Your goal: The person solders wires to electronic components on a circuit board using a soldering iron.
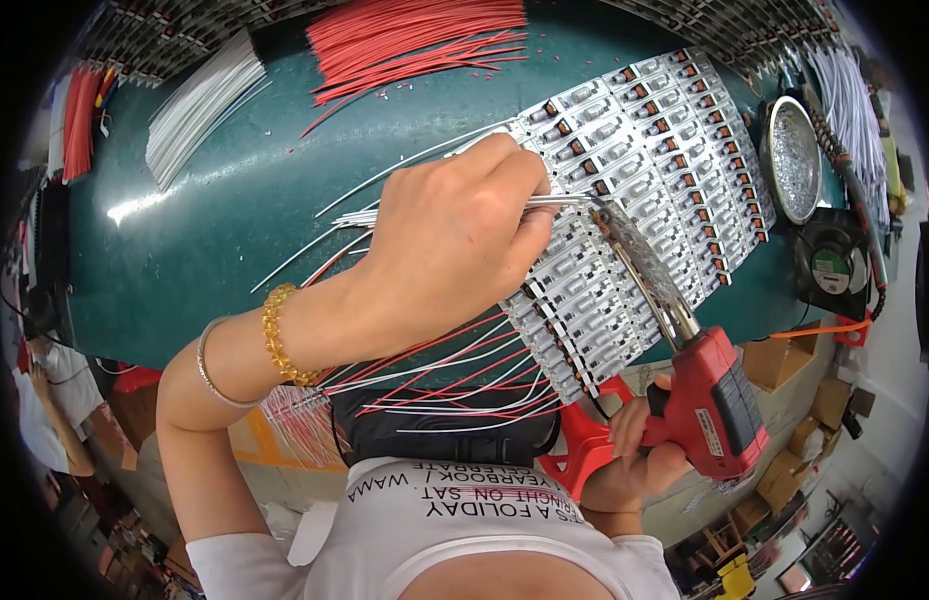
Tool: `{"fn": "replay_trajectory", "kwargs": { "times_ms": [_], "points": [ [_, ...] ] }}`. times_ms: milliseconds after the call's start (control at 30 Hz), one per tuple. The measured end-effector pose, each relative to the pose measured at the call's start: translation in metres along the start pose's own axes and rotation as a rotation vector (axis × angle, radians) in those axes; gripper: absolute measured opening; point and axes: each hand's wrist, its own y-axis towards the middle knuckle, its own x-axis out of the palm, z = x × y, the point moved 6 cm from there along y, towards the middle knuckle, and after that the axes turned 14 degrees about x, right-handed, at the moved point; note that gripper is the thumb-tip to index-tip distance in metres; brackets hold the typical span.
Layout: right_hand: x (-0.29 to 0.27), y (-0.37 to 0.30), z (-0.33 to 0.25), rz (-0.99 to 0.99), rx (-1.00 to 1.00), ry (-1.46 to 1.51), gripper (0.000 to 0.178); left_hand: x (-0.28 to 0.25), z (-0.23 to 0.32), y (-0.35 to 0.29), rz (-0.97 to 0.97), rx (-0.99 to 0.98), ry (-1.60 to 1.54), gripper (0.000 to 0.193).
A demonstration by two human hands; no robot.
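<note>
My left hand (455,225) is closed around a bunch of white wires (560,200), whose ends stick out past the fingertips over a panel of small circuit boards (675,150). Gripped in my right hand (640,465) is a red soldering gun (710,400). Its metal barrel slants up and left across the panel, and the tip meets or nearly meets the wire ends; I cannot tell if they touch. Red and white wires (455,375) trail from the panel's near left side over the table edge. The bunch's middle is hidden by my left hand.
Red wires (415,40) lie in a pile at the back, with white wires (205,105) left of them. A metal bowl (793,160) and a small black fan (837,270) stand at the right. A red stool (585,440) is below the table edge. Another person (60,400) is at far left.
</note>
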Motion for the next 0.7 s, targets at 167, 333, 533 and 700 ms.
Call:
{"fn": "replay_trajectory", "kwargs": {
  "times_ms": [167,333,533,700],
  "points": [
    [-0.011,-0.007,0.013,0.087,-0.014,-0.056,0.086,-0.001,0.0,-0.001,0.014,0.006,0.005,0.009],
    [-0.019,-0.009,0.013,0.142,-0.062,-0.072,0.088,-0.002,0.001,0.0,0.004,-0.001,0.005,0.009],
    [-0.011,-0.009,0.013,0.079,-0.029,-0.057,0.089,-0.001,0.001,-0.001,0.015,-0.006,-0.003,0.01],
    [-0.008,-0.007,0.004,0.053,-0.017,0.038,0.087,-0.007,0.003,0.001,0.045,0.051,-0.011,0.009]
  ]
}}
